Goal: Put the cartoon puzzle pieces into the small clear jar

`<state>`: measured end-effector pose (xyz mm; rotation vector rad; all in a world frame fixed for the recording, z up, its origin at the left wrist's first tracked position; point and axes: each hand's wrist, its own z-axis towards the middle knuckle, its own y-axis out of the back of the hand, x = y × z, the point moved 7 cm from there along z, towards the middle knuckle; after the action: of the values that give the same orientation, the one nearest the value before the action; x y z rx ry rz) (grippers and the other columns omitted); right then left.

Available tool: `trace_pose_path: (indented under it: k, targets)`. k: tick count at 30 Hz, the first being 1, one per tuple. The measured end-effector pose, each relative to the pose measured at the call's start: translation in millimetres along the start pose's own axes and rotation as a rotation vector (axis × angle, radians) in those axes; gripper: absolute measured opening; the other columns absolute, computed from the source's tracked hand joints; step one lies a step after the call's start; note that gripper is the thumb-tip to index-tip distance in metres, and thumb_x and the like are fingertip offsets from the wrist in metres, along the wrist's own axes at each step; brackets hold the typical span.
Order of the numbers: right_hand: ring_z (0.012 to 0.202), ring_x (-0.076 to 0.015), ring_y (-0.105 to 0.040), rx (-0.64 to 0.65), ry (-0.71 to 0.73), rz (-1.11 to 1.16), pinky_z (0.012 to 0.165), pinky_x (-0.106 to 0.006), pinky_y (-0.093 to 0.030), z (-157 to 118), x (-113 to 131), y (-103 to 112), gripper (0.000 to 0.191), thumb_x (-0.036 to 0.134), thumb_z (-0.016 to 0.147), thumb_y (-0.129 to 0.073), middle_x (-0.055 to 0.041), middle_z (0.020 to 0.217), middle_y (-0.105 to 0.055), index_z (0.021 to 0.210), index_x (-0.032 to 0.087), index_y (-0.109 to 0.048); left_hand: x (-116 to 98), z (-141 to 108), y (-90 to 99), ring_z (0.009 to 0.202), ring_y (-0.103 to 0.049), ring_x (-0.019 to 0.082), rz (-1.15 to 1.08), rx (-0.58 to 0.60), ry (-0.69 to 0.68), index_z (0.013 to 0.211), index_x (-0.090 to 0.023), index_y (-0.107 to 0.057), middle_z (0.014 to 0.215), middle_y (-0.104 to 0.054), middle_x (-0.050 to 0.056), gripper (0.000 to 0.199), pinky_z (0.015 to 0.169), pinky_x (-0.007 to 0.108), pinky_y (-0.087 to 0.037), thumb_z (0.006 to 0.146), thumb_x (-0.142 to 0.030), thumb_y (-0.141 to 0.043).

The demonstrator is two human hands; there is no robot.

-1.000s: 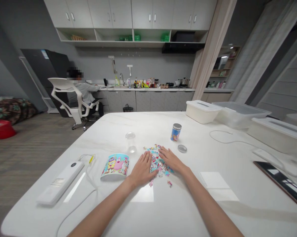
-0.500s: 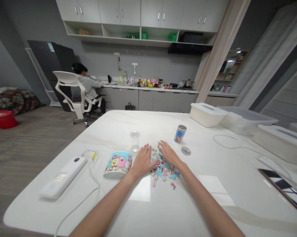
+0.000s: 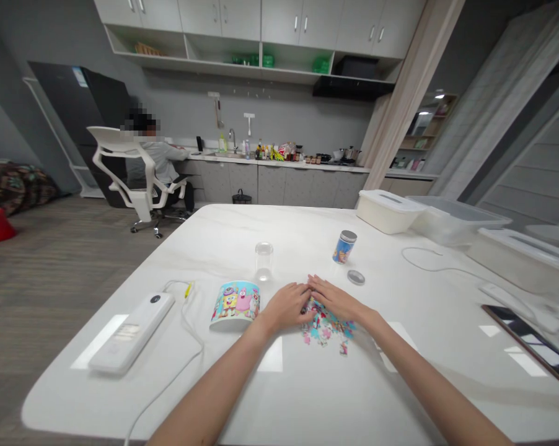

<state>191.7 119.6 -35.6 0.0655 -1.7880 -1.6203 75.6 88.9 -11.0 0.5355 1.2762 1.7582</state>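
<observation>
Though bright, puzzle pieces (image 3: 325, 326) part-hidden

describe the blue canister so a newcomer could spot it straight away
On the big white table, look beyond the puzzle pieces and the right hand. The blue canister stands there, just past a flat round disc. Unlike the clear jar to its left, it is printed and silver-capped.

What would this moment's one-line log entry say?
left hand: at puzzle pieces | right hand: same pieces, close to left hand | clear jar: upright | picture sheet: left of hands
</observation>
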Motion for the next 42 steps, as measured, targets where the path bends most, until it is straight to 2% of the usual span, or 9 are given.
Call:
trace_pose_path:
  k: [6, 9, 11, 14, 18, 23, 28, 34, 42]
  targets:
    - [0.144, -0.0250, -0.028, -0.087, -0.035, -0.069, 0.117, -0.048, -0.026, 10, 23, 14, 0.053, 0.045, 0.100, -0.028, -0.0131, 0.153, -0.037, 0.138, 0.015, -0.050, 11, -13, 48.8, 0.098, -0.061, 0.026, 0.194, 0.023, 0.057, 0.099, -0.014, -0.059, 0.099, -0.064, 0.012, 0.025, 0.091, 0.041, -0.046, 0.091, -0.036, -0.048]
    - [0.140, -0.0228, -0.037, -0.172, -0.037, -0.028, 0.116, -0.046, -0.029, 6, 37, 15, 0.049, 0.046, 0.100, -0.028, -0.0099, 0.149, -0.044, 0.132, 0.020, -0.054, 40, -42, 86.9, 0.100, -0.059, 0.029, 0.201, 0.068, 0.190, 0.101, -0.016, -0.058, 0.102, -0.062, 0.011, 0.050, 0.089, 0.042, -0.045, 0.075, -0.058, -0.065]
    - [0.133, -0.0215, -0.045, -0.241, -0.023, 0.001, 0.112, -0.044, -0.034, 3, 44, 18, 0.044, 0.044, 0.100, -0.029, -0.0083, 0.142, -0.051, 0.125, 0.022, -0.058, 64, -64, 96.0, 0.098, -0.060, 0.030, 0.149, 0.179, 0.340, 0.105, -0.017, -0.058, 0.102, -0.062, 0.010, 0.068, 0.086, 0.041, -0.046, 0.059, -0.065, -0.074]
    - [0.119, -0.0217, -0.055, -0.365, -0.056, 0.015, 0.105, -0.042, -0.041, 0, 41, 24, 0.040, 0.037, 0.100, -0.028, -0.0094, 0.126, -0.060, 0.116, 0.021, -0.060, 85, -86, 86.2, 0.091, -0.063, 0.027, 0.062, 0.380, 0.472, 0.106, -0.018, -0.060, 0.098, -0.064, 0.008, 0.069, 0.080, 0.036, -0.048, 0.053, -0.059, -0.077]
    - [0.110, -0.0230, -0.058, -0.444, -0.162, 0.022, 0.100, -0.043, -0.044, -4, 23, 25, 0.036, 0.029, 0.097, -0.030, -0.0104, 0.113, -0.063, 0.112, 0.018, -0.061, 79, -82, 74.3, 0.094, -0.063, 0.027, 0.065, 0.430, 0.423, 0.105, -0.018, -0.060, 0.101, -0.065, 0.008, 0.062, 0.080, 0.034, -0.047, 0.054, -0.047, -0.081]
    - [0.133, -0.0245, -0.043, -0.275, -0.095, -0.004, 0.110, -0.046, -0.035, -9, 34, -4, 0.039, 0.034, 0.097, -0.037, -0.0113, 0.143, -0.049, 0.128, 0.021, -0.056, 62, -67, 70.0, 0.092, -0.062, 0.027, 0.124, 0.408, 0.369, 0.094, -0.018, -0.061, 0.096, -0.065, 0.007, 0.048, 0.078, 0.034, -0.046, 0.059, -0.040, -0.083]
    - [0.147, -0.0372, -0.014, -0.274, -0.381, -0.129, 0.113, -0.061, -0.015, -20, 50, -24, 0.069, 0.059, 0.093, -0.037, -0.0195, 0.158, -0.022, 0.147, 0.017, -0.039, 46, -60, 55.0, 0.092, -0.061, 0.026, 0.147, 0.421, 0.308, 0.091, -0.018, -0.058, 0.097, -0.063, 0.008, 0.045, 0.079, 0.034, -0.045, 0.066, -0.048, -0.079]
    - [0.147, -0.0380, -0.007, -0.217, -0.374, -0.138, 0.113, -0.064, -0.004, -20, 67, -39, 0.080, 0.068, 0.088, -0.041, -0.0204, 0.160, -0.012, 0.149, 0.017, -0.035, 43, -58, 49.3, 0.090, -0.061, 0.025, 0.141, 0.400, 0.268, 0.094, -0.017, -0.059, 0.094, -0.063, 0.008, 0.048, 0.078, 0.035, -0.044, 0.071, -0.056, -0.073]
    - [0.149, -0.0307, -0.001, -0.114, -0.402, -0.175, 0.115, -0.057, -0.003, -2, 48, -32, 0.075, 0.064, 0.092, -0.034, -0.0160, 0.162, -0.005, 0.153, 0.023, -0.024, 47, -57, 52.0, 0.089, -0.060, 0.026, 0.134, 0.415, 0.290, 0.092, -0.015, -0.061, 0.093, -0.062, 0.008, 0.051, 0.075, 0.034, -0.043, 0.071, -0.060, -0.071]
